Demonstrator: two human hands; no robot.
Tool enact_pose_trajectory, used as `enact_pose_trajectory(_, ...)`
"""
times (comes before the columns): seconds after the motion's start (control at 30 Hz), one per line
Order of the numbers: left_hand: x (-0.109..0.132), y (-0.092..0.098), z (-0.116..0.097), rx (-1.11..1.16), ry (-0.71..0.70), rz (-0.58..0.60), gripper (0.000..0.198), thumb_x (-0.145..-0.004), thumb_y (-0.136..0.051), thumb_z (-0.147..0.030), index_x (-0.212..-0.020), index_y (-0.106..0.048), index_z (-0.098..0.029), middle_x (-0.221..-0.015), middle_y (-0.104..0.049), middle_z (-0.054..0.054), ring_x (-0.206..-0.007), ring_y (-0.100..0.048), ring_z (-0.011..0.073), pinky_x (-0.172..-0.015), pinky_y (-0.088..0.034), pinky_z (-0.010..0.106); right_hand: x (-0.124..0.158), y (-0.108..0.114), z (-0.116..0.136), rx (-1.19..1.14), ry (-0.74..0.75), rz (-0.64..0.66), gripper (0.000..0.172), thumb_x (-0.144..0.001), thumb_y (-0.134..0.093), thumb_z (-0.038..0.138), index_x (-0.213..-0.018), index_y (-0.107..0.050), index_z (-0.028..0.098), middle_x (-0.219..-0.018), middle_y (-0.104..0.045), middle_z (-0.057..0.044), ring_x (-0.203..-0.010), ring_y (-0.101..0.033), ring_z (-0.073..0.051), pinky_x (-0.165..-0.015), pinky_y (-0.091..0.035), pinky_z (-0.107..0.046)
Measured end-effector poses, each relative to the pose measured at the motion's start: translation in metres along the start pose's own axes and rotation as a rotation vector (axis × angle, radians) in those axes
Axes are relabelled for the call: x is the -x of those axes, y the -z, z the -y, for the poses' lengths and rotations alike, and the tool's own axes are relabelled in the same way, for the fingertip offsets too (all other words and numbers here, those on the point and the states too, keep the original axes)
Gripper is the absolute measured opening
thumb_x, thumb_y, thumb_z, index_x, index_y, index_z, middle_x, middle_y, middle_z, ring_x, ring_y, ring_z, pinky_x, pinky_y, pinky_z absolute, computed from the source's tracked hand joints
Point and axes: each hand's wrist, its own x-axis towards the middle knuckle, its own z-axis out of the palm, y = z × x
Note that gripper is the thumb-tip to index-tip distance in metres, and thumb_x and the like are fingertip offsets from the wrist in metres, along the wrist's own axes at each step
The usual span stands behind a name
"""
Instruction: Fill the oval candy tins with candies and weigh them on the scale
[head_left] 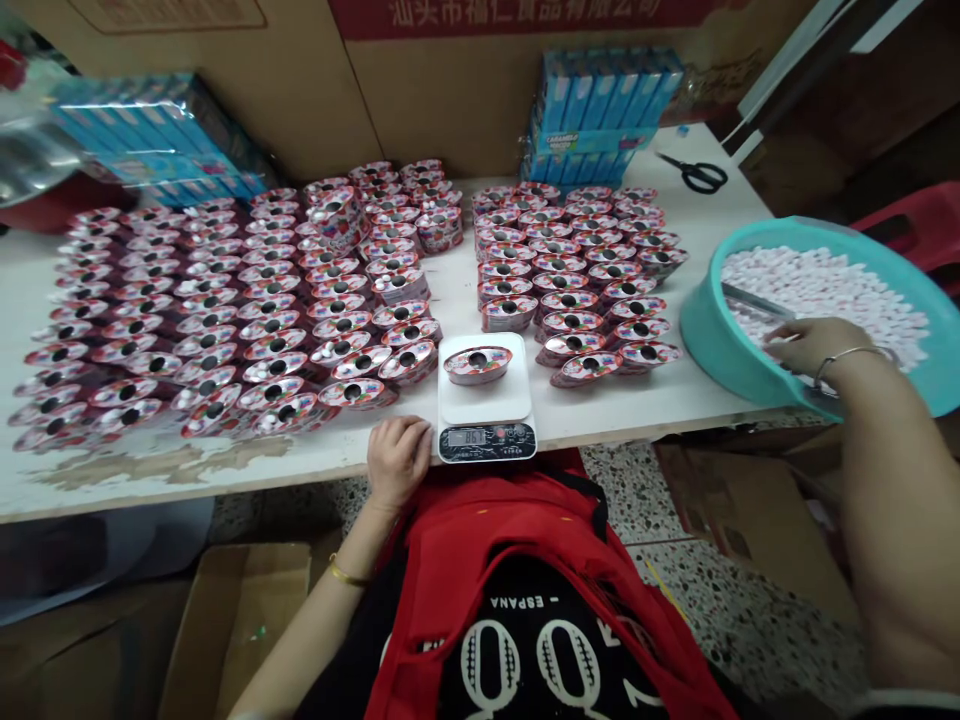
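Note:
My left hand [399,455] rests with curled fingers at the table's front edge, beside a white kitchen scale [487,408]. On the scale stands one small oval pack [478,365], printed red and white, with a dark round hole in its top. My right hand [817,345] reaches into a turquoise basin [720,345] of small white, wrapped-looking pieces [832,280]. Its fingers are bent down among them, and their tips are hidden. A flat metal strip [757,300], perhaps part of a tool, runs up to these fingers.
Rows of similar oval packs [274,305] fill the table's left, with another group [562,270] right of centre; some stand stacked. Blue wrapped box bundles [592,115] lean against a large carton [450,110]. Black scissors [701,176] lie near the back right. A metal bowl [37,160] stands far left.

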Motion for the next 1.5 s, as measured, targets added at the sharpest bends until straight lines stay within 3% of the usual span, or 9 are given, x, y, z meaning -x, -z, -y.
enact_pose_trajectory(0.1,0.000,0.000,0.001,-0.003,-0.004,-0.003,0.012,-0.087,-0.057,-0.026,-0.092,-0.065,-0.021,-0.091,-0.067,0.006,-0.083,-0.054,0.0191,-0.074,-0.037,0.032,0.010,0.007,0.001,0.088,-0.251,-0.080,0.032,-0.084,-0.055,0.022,-0.096,-0.074,0.000,-0.123,-0.060,-0.027,-0.113,-0.056,-0.030,-0.073,-0.030,-0.042)
enact_pose_trajectory(0.23,-0.001,0.001,0.002,-0.002,-0.027,-0.006,0.011,-0.086,-0.058,-0.026,-0.092,-0.065,-0.020,-0.091,-0.067,0.005,-0.082,-0.054,0.0189,-0.073,-0.037,0.032,0.018,0.009,0.001,0.006,-0.264,-0.148,0.037,-0.086,-0.053,0.020,-0.109,-0.069,-0.005,-0.122,-0.059,-0.031,-0.120,-0.052,-0.033,-0.076,-0.032,-0.042)
enact_pose_trajectory(0.43,-0.001,0.001,0.002,0.005,-0.017,0.004,0.011,-0.087,-0.058,-0.025,-0.093,-0.064,-0.020,-0.091,-0.067,0.005,-0.082,-0.054,0.0184,-0.073,-0.037,0.032,0.058,0.011,0.057,-0.659,-0.099,-0.397,0.041,-0.083,-0.060,0.019,-0.115,-0.064,-0.006,-0.099,-0.066,-0.030,-0.077,-0.062,-0.017,-0.064,-0.038,-0.036)
enact_pose_trajectory(0.53,-0.001,0.001,0.002,0.006,-0.018,0.004,0.010,-0.087,-0.058,-0.025,-0.093,-0.064,-0.020,-0.092,-0.067,0.005,-0.083,-0.054,0.0186,-0.074,-0.038,0.032,0.105,0.005,0.125,-1.086,0.195,0.042,0.033,-0.076,-0.070,0.024,-0.104,-0.069,0.006,-0.087,-0.067,-0.014,-0.064,-0.055,-0.009,-0.058,-0.040,-0.028)
enact_pose_trajectory(0.67,0.000,0.001,0.002,0.003,-0.019,-0.009,0.011,-0.087,-0.058,-0.025,-0.094,-0.065,-0.021,-0.091,-0.067,0.005,-0.082,-0.055,0.0191,-0.073,-0.038,0.032,0.157,-0.020,0.213,-1.044,0.494,0.570,0.019,-0.074,-0.070,0.026,-0.089,-0.071,0.015,-0.064,-0.060,0.000,-0.054,-0.048,-0.008,-0.049,-0.036,-0.023)
enact_pose_trajectory(0.87,0.003,-0.001,0.004,0.008,-0.011,-0.012,0.011,-0.086,-0.058,-0.024,-0.094,-0.065,-0.020,-0.090,-0.066,0.006,-0.082,-0.055,0.0196,-0.072,-0.038,0.032,0.168,-0.051,0.269,-0.829,0.655,0.712,0.015,-0.074,-0.060,0.010,-0.085,-0.070,0.013,-0.055,-0.054,0.004,-0.051,-0.045,-0.006,-0.050,-0.035,-0.020)
enact_pose_trajectory(1.2,-0.051,0.031,-0.013,0.244,-0.075,-0.173,0.033,-0.084,-0.060,-0.024,-0.117,-0.057,-0.020,-0.109,-0.060,0.010,-0.102,-0.058,0.0222,-0.089,-0.046,0.037,0.170,-0.047,0.190,-1.521,0.235,0.824,0.023,-0.074,-0.072,0.034,-0.086,-0.068,0.015,-0.074,-0.058,0.001,-0.060,-0.047,-0.005,-0.049,-0.036,-0.016)
enact_pose_trajectory(1.4,-0.123,0.040,-0.033,0.142,-0.208,0.137,0.063,-0.080,-0.064,-0.046,-0.135,-0.045,-0.022,-0.127,-0.054,0.013,-0.117,-0.051,0.0290,-0.096,-0.041,0.043,0.175,-0.084,0.110,-1.675,-0.067,0.646,0.022,-0.070,-0.077,0.031,-0.086,-0.070,0.017,-0.080,-0.062,-0.001,-0.064,-0.052,-0.007,-0.052,-0.044,-0.016)
enact_pose_trajectory(1.5,-0.137,0.034,-0.037,0.088,-0.323,0.284,0.050,-0.084,-0.060,-0.042,-0.129,-0.050,-0.023,-0.112,-0.063,0.010,-0.102,-0.059,0.0270,-0.087,-0.044,0.040,0.177,-0.099,0.085,-1.760,-0.146,0.525,0.025,-0.063,-0.080,0.022,-0.085,-0.071,0.016,-0.080,-0.065,-0.001,-0.067,-0.057,-0.008,-0.059,-0.048,-0.017)
